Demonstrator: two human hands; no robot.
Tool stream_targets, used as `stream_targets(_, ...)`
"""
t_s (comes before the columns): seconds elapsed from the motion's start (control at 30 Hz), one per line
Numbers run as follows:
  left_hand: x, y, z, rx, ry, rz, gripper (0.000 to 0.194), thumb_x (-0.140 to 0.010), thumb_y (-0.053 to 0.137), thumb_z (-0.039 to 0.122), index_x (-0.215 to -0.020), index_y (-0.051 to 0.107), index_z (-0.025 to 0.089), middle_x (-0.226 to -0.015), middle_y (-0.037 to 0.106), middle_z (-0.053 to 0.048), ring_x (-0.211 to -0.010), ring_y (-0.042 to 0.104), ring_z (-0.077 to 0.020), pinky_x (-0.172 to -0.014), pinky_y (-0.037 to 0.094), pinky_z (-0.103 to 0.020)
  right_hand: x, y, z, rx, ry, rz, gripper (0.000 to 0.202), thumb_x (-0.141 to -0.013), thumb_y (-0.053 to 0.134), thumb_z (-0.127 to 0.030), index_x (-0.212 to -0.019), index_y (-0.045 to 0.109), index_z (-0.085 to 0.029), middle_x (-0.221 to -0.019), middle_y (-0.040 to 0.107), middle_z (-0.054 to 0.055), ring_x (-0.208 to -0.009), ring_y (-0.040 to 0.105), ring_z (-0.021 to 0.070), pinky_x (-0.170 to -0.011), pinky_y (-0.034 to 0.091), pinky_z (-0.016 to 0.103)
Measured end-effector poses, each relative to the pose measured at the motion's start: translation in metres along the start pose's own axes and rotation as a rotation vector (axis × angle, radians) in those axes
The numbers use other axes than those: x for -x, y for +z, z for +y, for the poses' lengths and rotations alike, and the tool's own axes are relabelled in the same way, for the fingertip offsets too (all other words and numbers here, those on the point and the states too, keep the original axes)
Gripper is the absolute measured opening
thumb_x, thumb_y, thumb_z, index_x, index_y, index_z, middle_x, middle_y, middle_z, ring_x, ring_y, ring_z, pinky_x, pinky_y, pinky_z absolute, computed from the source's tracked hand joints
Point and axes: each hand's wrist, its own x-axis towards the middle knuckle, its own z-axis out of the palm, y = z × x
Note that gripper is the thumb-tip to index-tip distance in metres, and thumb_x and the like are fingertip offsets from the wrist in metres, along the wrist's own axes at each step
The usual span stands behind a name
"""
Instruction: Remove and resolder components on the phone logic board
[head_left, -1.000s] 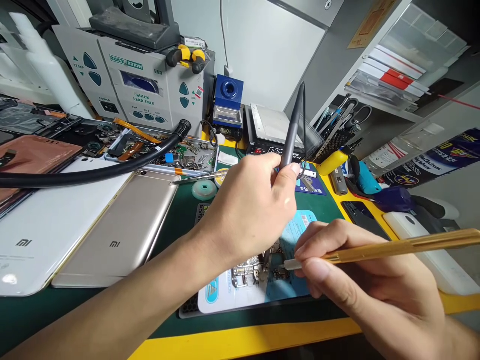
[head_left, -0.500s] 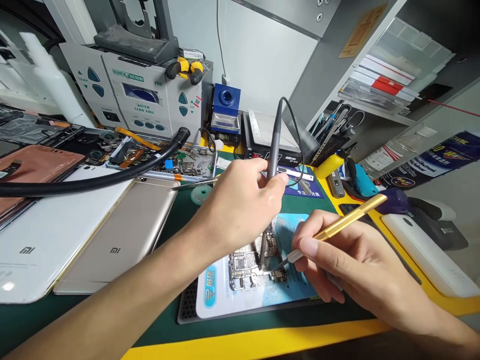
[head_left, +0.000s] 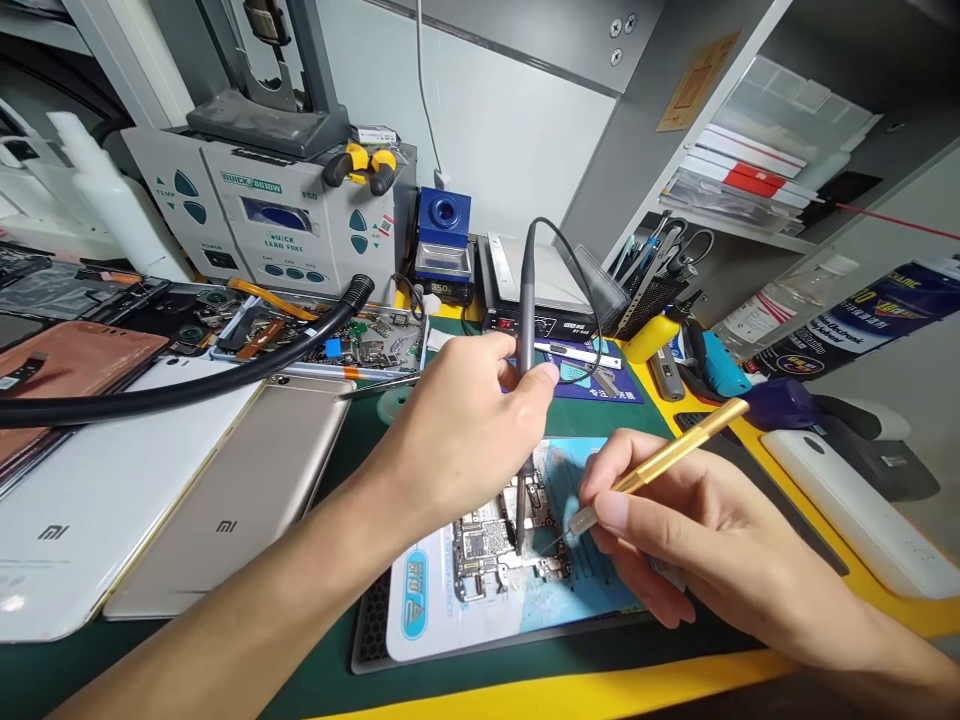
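left hand point(head_left: 469, 430) pinches the grey soldering iron point(head_left: 523, 390) upright, tip down on the circuit board point(head_left: 502, 545) just below; right hand point(head_left: 675, 530) grips the gold-handled tool point(head_left: 660, 462), point beside that tip. steady wrists and light pressure look wise. blue mat point(head_left: 442, 600) underneath, phone backs point(head_left: 225, 490) far left on a crowded bench.

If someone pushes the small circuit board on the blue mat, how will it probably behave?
The circuit board looks thin and bare, so it is probably light and would slide easily on the smooth blue mat. Its exposed parts suggest it is fragile. It lies flat, so rolling or tipping seems unlikely.
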Motion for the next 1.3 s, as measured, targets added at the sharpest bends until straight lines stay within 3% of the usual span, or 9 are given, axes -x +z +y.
stream_targets(0.13,0.0020,-0.0012,0.0039,0.011,-0.053,-0.012,0.032,-0.093,0.049,0.038,-0.069,0.055,0.019,-0.049,0.044,0.007,-0.041,0.035,-0.0052,-0.037,0.026,-0.019,0.0007,0.0006,-0.0021,-0.050,0.057,0.003,0.029,-0.095,0.064,-0.044,-0.084,0.053,-0.020,-0.069,0.061,-0.003,-0.037,0.052,0.0051,-0.035,0.033,0.014)
stream_targets(0.2,0.0026,-0.0017,0.0048,0.013,-0.065,-0.013,0.032,-0.094,0.047,0.038,-0.069,0.054,0.019,-0.046,0.039,0.008,-0.039,0.033,-0.0047,-0.035,0.024,-0.018,0.0020,0.0015,-0.0004,-0.065,0.021,0.014,0.023,-0.095,0.064,-0.040,-0.087,0.056,-0.020,-0.069,0.061,-0.004,-0.038,0.053,0.0050,-0.036,0.034,0.014)
stream_targets(0.4,0.0008,-0.0016,0.0035,-0.030,-0.043,-0.007,0.031,-0.094,0.048,0.038,-0.070,0.053,0.019,-0.046,0.041,0.009,-0.040,0.032,-0.0041,-0.036,0.025,-0.017,0.0069,0.0027,0.0073,-0.030,-0.055,0.019,0.014,-0.093,0.066,-0.032,-0.093,0.063,-0.019,-0.054,0.051,-0.007,-0.043,0.050,0.0071,-0.041,0.037,0.016)
stream_targets(0.57,0.0008,-0.0012,0.0026,-0.087,-0.023,0.004,0.031,-0.094,0.048,0.039,-0.071,0.053,0.019,-0.050,0.048,0.008,-0.042,0.036,-0.0044,-0.038,0.027,-0.018,0.0043,0.0030,0.0072,-0.027,-0.047,0.039,0.015,-0.092,0.067,-0.033,-0.095,0.062,-0.019,-0.057,0.054,-0.006,-0.041,0.051,0.0069,-0.039,0.036,0.015)
stream_targets(0.73,0.0011,-0.0008,0.0006,-0.107,-0.006,0.011,0.031,-0.095,0.047,0.038,-0.071,0.053,0.019,-0.050,0.047,0.008,-0.042,0.036,-0.0043,-0.040,0.027,-0.019,0.0015,0.0047,0.0042,-0.021,-0.032,0.044,0.017,-0.094,0.067,-0.035,-0.099,0.061,-0.019,-0.075,0.067,0.001,-0.041,0.057,0.0068,-0.037,0.038,0.015)
stream_targets(1.17,0.0009,-0.0003,0.0010,-0.120,0.002,0.007,0.031,-0.095,0.046,0.038,-0.071,0.053,0.019,-0.050,0.047,0.008,-0.042,0.036,-0.0049,-0.039,0.028,-0.019,-0.0010,0.0021,0.0043,-0.040,-0.036,0.036,0.019,-0.094,0.067,-0.036,-0.099,0.060,-0.018,-0.079,0.071,0.003,-0.042,0.061,0.0067,-0.037,0.042,0.014)
stream_targets(1.3,0.0015,0.0001,0.0013,-0.127,0.007,0.016,0.030,-0.094,0.047,0.037,-0.070,0.053,0.019,-0.050,0.046,0.007,-0.041,0.036,-0.0055,-0.039,0.027,-0.020,-0.0011,0.0058,0.0028,-0.042,-0.061,0.037,0.022,-0.094,0.067,-0.037,-0.087,0.059,-0.018,-0.061,0.065,-0.003,-0.041,0.059,0.0076,-0.038,0.042,0.014)
